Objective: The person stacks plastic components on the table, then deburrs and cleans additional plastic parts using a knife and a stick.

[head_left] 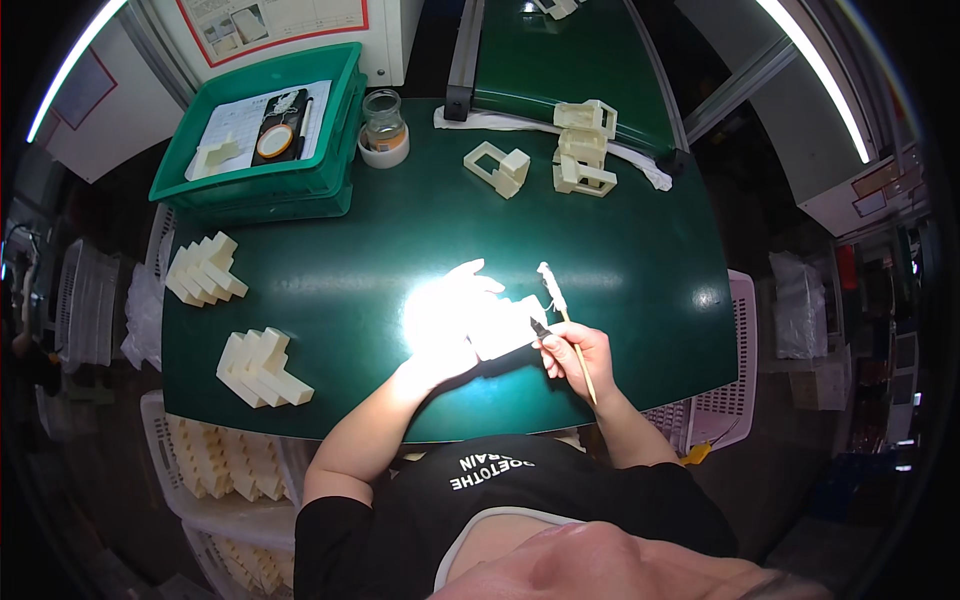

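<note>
My left hand (452, 318) is washed out by a bright light over the middle of the green table. Its fingers are around a cream plastic part (510, 328), whose outline is partly lost in the glare. At the part's right side, my right hand (582, 355) is closed on a thin wooden stick (583, 370) with a white wrapped tip (551, 287) pointing away from me. A short black-tipped tool (540, 327) also sticks out from between the thumb and fingers of that hand, its end at the part. The rest of this tool is hidden in the grip.
Cream L-shaped parts (262, 370) stand in two rows at the left. Frame-like parts (584, 148) are by the green conveyor (570, 60). A green bin (335, 165) and glass jar (384, 118) are at far left. Crates (160, 440) flank the table (360, 250).
</note>
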Demonstrator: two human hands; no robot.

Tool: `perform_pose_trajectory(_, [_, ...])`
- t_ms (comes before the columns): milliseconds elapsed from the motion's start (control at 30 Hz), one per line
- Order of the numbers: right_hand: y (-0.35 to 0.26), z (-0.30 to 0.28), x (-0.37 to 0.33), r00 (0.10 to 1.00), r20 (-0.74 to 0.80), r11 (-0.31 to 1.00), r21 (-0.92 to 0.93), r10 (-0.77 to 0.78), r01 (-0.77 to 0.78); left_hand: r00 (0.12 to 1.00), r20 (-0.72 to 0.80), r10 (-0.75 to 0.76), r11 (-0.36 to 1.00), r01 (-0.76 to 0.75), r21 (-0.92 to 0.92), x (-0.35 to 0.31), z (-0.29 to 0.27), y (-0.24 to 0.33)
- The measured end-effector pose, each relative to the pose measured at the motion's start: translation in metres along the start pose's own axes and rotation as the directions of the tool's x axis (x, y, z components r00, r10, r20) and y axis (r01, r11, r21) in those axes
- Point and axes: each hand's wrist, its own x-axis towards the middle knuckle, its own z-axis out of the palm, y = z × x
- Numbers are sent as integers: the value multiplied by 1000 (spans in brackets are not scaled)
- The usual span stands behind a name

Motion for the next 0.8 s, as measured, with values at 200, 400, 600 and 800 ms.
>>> perform_pose_trajectory(200, [18,-47,16,965,-157,941,-301,-210,156,951,92,-294,950,281,133,-19,-16,-29])
perform_pose_trajectory(400, [-4,-39,31,702,-21,462,-767,-712,446,871,14,-492,718,414,-560,-11,-2,-19])
perform_pose_trajectory(600, [-1,32,33,657,266,595,-281,-705,753,884,-37,-465,784,392,-481,-4,-1,-1])
perform_pose_trajectory(800, [-2,6,49,774,78,697,-384,-629,605,858,45,-511,706,449,-549,-15,-13,-21])
